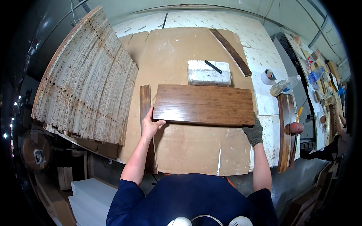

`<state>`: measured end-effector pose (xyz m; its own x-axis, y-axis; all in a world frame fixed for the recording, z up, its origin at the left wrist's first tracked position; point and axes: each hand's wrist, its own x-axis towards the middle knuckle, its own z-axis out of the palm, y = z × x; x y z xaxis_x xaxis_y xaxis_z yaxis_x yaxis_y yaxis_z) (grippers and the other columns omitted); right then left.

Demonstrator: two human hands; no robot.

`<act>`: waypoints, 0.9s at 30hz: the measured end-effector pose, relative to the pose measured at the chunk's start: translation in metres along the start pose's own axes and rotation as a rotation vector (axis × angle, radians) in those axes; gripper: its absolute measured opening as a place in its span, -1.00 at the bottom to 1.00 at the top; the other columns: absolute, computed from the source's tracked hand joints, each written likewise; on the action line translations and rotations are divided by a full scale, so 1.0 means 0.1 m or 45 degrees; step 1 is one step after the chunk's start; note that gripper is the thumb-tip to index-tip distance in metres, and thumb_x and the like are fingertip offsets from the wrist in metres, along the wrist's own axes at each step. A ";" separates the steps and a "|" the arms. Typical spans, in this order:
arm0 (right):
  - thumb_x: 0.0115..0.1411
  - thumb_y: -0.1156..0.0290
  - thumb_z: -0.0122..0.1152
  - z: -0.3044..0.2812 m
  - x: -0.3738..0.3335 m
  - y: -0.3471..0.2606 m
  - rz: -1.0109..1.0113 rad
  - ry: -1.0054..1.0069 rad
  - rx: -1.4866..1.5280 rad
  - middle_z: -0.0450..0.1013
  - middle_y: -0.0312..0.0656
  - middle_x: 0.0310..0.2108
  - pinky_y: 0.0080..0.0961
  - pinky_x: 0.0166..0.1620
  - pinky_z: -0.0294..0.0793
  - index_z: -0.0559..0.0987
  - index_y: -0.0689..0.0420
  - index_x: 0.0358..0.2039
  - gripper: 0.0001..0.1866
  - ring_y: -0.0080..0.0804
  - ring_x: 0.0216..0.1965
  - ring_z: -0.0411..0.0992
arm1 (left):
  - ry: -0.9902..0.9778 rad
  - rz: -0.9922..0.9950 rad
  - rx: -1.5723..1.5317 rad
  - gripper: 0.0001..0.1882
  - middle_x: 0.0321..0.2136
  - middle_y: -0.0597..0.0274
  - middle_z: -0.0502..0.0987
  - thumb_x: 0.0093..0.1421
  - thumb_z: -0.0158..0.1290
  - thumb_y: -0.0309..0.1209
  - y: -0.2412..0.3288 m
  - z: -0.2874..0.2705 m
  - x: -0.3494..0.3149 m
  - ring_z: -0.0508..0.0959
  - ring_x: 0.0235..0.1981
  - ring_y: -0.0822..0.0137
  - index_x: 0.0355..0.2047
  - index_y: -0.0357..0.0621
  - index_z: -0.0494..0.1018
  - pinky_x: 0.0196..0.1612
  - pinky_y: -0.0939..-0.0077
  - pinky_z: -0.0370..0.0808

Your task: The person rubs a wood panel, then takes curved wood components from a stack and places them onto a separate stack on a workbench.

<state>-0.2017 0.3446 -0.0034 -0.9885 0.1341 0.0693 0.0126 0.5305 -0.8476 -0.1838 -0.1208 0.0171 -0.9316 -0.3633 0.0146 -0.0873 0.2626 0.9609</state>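
A dark brown wooden panel [203,104], with lines running along its length, lies crosswise before me. My bare left hand [150,124] is closed on its left end, thumb along the near edge. My right hand [254,132], in a dark grey glove, grips the near right corner; its fingers are partly hidden by the panel. A narrow brown wood strip [145,96] runs under my left wrist. Just beyond the panel sits a white wrapped block [201,78] with a small black flat tool [213,66] on top. Brown cardboard [188,150] covers the table beneath.
A tall stack of boards [86,83] stands at left. A dark strip [232,52] lies at far right. A white cup [268,77], a clear bottle [279,89], several planks [283,150] and a red-headed mallet [296,128] line the right side. Another person's arm [342,130] shows beyond.
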 end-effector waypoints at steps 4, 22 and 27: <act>-0.17 0.56 0.42 0.00 -0.01 -0.08 0.060 0.024 0.003 0.47 -0.13 -0.07 -0.48 -0.03 0.47 0.28 0.18 0.19 -0.16 -0.45 -0.11 0.45 | -0.147 -0.169 0.101 -0.11 -0.30 0.22 0.60 -0.18 0.28 -0.71 0.12 0.00 0.01 0.50 -0.46 0.52 0.22 -0.12 0.23 -0.39 0.61 0.49; -0.16 0.66 0.26 -0.10 -0.02 0.07 -0.016 0.013 -0.015 0.30 -0.05 0.16 -0.46 0.16 0.31 0.26 0.23 0.21 -0.18 -0.30 0.14 0.31 | 0.193 -0.459 1.126 0.14 -0.05 -0.20 0.42 -0.25 0.34 -0.19 0.31 -0.42 -0.74 0.44 -0.04 -0.06 0.23 -0.45 -0.04 0.03 0.21 0.39; -0.19 0.74 0.21 -0.15 0.04 0.44 -0.089 -0.005 0.162 0.24 -0.10 0.21 -0.52 0.24 0.20 0.27 0.26 0.19 -0.18 -0.38 0.22 0.21 | 0.441 -0.436 0.506 0.05 -0.25 -0.02 0.47 -0.27 0.31 -0.36 0.09 -0.59 -0.68 0.53 -0.26 0.19 0.19 -0.40 -0.03 -0.11 0.37 0.46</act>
<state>-0.2026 0.3811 -0.0322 -0.9869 0.0977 0.1285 -0.0749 0.4278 -0.9007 -0.1007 -0.1462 0.0408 -0.6651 -0.7365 -0.1232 -0.5471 0.3684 0.7516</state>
